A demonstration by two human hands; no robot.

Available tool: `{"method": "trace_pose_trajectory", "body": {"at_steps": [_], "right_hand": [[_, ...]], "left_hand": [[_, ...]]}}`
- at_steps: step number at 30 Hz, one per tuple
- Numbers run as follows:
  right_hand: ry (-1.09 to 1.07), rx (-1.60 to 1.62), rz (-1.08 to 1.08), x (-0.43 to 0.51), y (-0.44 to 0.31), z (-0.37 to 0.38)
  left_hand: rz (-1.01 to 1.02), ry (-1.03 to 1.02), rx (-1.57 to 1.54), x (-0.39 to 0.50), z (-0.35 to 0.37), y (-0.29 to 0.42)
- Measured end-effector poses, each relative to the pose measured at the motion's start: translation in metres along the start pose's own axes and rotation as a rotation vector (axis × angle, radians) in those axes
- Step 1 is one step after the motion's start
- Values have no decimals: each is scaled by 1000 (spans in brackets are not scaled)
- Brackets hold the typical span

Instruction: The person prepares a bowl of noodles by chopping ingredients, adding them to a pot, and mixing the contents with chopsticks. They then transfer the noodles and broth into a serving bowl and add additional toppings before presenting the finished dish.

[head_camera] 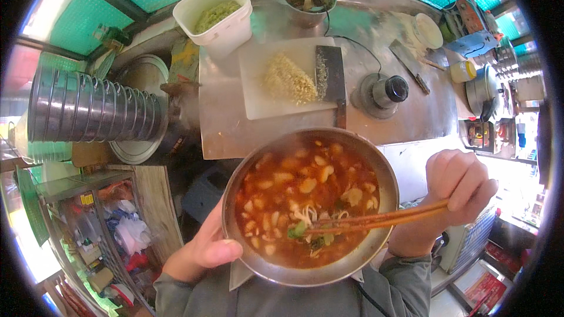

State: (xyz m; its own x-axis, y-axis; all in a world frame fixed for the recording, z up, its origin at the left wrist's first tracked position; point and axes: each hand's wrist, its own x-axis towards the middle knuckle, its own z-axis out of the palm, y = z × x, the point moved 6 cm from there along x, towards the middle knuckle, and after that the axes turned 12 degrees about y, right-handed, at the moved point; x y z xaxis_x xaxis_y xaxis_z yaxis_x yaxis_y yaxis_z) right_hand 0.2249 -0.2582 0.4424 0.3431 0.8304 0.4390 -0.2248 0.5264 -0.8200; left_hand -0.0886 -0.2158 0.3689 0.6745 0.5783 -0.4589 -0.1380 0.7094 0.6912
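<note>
A round metal bowl (309, 278) of red broth is held close to my body, with my left hand (216, 240) gripping its left rim, thumb over the edge. Pale slices float across the broth (282, 189). My right hand (460, 185) holds a pair of wooden chopsticks (396, 218) on the bowl's right side. Their tips dip into the broth beside green leaves (297, 230) and thin pale strands (304, 213).
Ahead stands a steel worktable (224, 136) with a white cutting board (253, 101), chopped pale food (291, 81), a cleaver (329, 70), a white tub (227, 31), a metal pot (308, 17), a corded appliance (380, 97) and a knife (407, 64). Stacked steel containers (94, 105) are at left.
</note>
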Motion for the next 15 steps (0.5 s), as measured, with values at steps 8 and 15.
{"method": "trace_pose_trajectory", "body": {"at_steps": [8,15], "right_hand": [[66,-155,98,-6,28,16],[133,-200,-26,-2,31,14]], "left_hand": [[83,107,-18,11,-7,-9],[188,149,-54,21,-13,-10]]}}
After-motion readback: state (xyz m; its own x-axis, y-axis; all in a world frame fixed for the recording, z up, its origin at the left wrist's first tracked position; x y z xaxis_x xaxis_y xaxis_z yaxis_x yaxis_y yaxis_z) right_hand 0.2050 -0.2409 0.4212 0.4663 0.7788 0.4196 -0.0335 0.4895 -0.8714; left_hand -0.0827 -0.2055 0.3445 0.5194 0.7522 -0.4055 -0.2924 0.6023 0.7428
